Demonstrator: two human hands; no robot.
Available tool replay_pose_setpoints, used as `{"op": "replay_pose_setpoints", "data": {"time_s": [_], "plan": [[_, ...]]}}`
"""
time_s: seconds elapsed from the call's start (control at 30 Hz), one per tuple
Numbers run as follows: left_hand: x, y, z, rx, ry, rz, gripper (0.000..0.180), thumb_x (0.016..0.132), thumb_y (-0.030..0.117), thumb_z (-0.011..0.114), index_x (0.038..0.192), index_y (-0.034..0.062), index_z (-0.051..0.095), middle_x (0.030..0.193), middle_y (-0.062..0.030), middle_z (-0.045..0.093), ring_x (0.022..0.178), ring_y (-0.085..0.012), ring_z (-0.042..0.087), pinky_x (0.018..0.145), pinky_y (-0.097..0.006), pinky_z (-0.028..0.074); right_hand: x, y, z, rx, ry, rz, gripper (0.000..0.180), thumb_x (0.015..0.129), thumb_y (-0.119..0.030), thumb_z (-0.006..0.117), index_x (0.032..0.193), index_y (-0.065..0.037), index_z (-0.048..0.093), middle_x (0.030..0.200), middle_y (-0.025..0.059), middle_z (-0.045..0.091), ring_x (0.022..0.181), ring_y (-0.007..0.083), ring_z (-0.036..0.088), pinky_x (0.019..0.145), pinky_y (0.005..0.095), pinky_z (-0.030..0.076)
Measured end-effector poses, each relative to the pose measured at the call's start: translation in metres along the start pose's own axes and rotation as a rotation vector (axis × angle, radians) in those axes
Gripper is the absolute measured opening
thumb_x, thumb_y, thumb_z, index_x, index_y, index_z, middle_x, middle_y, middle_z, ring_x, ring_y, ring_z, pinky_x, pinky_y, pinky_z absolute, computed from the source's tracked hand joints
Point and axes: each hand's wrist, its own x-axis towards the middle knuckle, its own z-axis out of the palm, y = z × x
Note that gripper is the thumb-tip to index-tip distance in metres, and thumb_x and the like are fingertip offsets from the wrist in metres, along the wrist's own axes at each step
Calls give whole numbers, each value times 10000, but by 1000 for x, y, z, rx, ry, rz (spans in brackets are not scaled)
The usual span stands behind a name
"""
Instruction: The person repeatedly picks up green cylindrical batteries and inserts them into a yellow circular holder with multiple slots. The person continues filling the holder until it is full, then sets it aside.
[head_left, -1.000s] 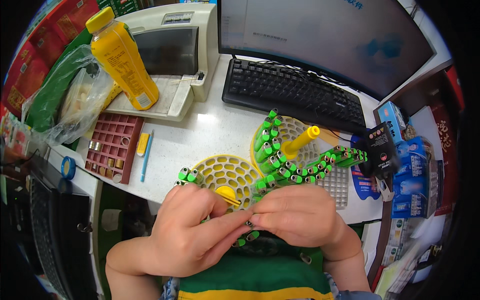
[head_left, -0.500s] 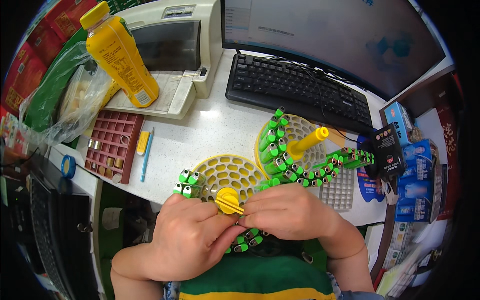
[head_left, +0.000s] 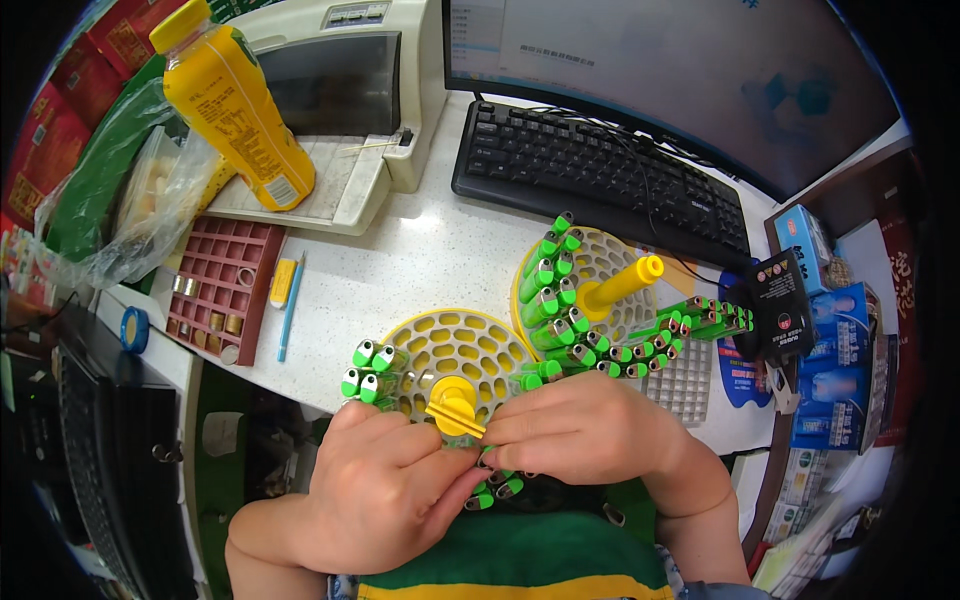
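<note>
Head view: the front rack [head_left: 440, 345], round and grey with oval holes and a yellow rim, sits on a white desk [head_left: 350, 280]. At the near left of the front rack is the left hand [head_left: 375, 490], its fingers curled in, thumb and forefinger close together. At its near right is the right hand [head_left: 580, 430], fingers bent side by side, their tips meeting those of the left. Between these tips shows the metal top of a lighter [head_left: 487, 458], just on the near side of the front rack's yellow knob [head_left: 455, 405]; I cannot tell which hand has hold of it. At the left edge of the front rack stand 4 green lighters [head_left: 375, 386], and more lighters [head_left: 510, 487] show on its near side, partly hidden by the hands. Behind and right of the front rack, a back rack [head_left: 597, 262] with a tall yellow post [head_left: 630, 280] carries curving rows of lighters. A keyboard [head_left: 600, 175] lies farther behind the front rack, while a coin tray [head_left: 225, 265] is to its left.
</note>
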Motion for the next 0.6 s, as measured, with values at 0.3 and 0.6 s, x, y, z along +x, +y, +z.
{"op": "replay_pose_setpoints", "data": {"time_s": [0.3, 0.6], "plan": [[-2, -3, 6, -18, 12, 18, 167, 650, 147, 786, 787, 122, 694, 626, 18, 501, 567, -174, 511, 576, -324, 321, -3, -1, -2, -80, -14, -26, 107, 766, -92, 632, 854, -32, 623, 918, 98, 645, 817, 230, 657, 663, 317, 560], [-4, -2, 5, -22, 1, 19, 160, 661, 148, 781, 792, 119, 694, 618, 17, 484, 559, -172, 498, 581, -321, 316, -3, 1, -1, -48, 13, -60, 93, 760, -85, 632, 831, -31, 608, 918, 97, 646, 824, 226, 658, 667, 309, 565]]}}
